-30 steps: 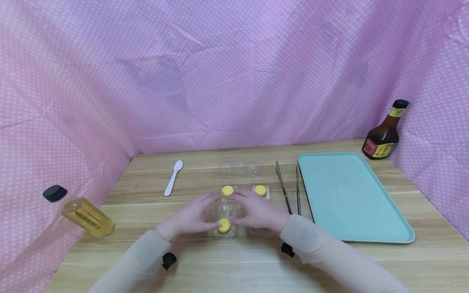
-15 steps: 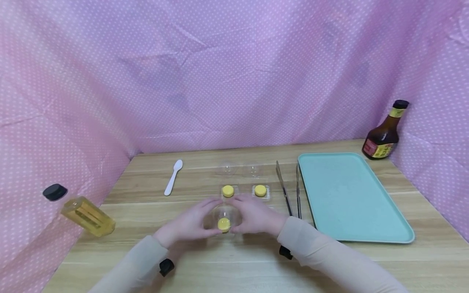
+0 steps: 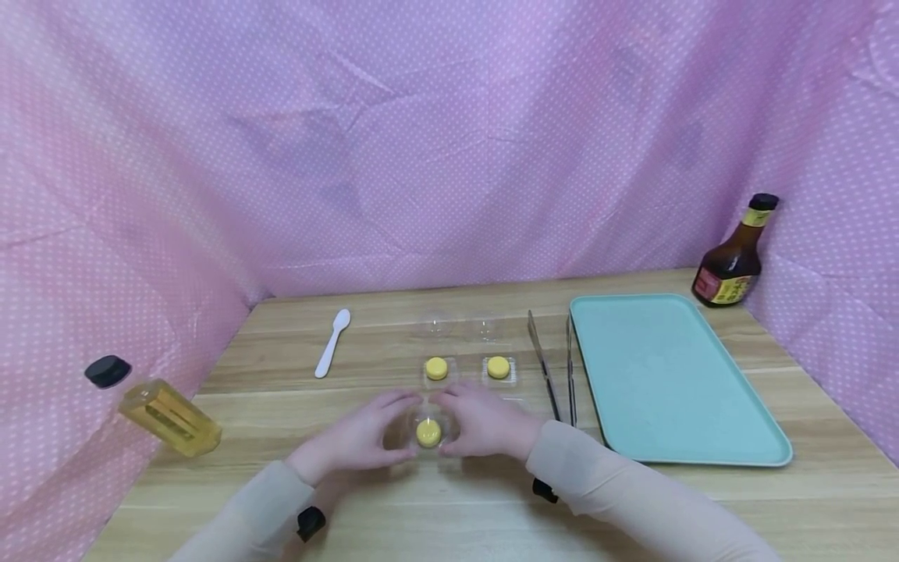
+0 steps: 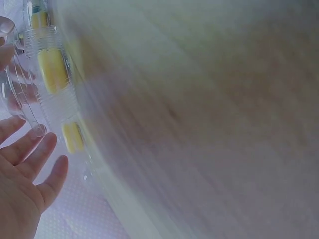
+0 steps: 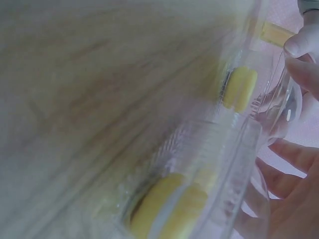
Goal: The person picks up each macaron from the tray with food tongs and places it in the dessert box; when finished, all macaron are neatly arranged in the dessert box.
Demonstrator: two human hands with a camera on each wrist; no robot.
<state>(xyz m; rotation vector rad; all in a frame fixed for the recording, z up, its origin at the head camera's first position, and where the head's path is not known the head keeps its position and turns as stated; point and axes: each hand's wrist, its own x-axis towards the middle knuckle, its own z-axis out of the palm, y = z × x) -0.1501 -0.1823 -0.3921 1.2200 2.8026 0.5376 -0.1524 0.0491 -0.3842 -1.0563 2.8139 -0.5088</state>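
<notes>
My left hand [image 3: 358, 439] and right hand [image 3: 486, 425] hold a clear plastic dome lid [image 5: 285, 112] between their fingertips, one on each side. Beneath the lid a yellow macaron [image 3: 428, 433] sits in a clear, ridged plastic base [image 4: 44, 40]. In the left wrist view the lid looks slightly apart from the base. Beside it, in the right wrist view, another macaron [image 5: 169, 211] with a pale filling lies in its clear container; my right hand hides it in the head view. Behind the hands, a back left macaron [image 3: 436, 368] and a back right macaron [image 3: 499, 368] rest in clear bases.
Two clear dome lids, a left lid [image 3: 434, 323] and a right lid [image 3: 485, 326], lie farther back. Metal tongs [image 3: 544, 363] lie beside a mint tray [image 3: 674, 375]. A white spoon [image 3: 333, 343], an oil bottle [image 3: 171, 417] and a brown sauce bottle [image 3: 733, 261] stand around.
The lid has come down and toward me, from behind the front macaron to over it. Both hands have moved slightly nearer with it.
</notes>
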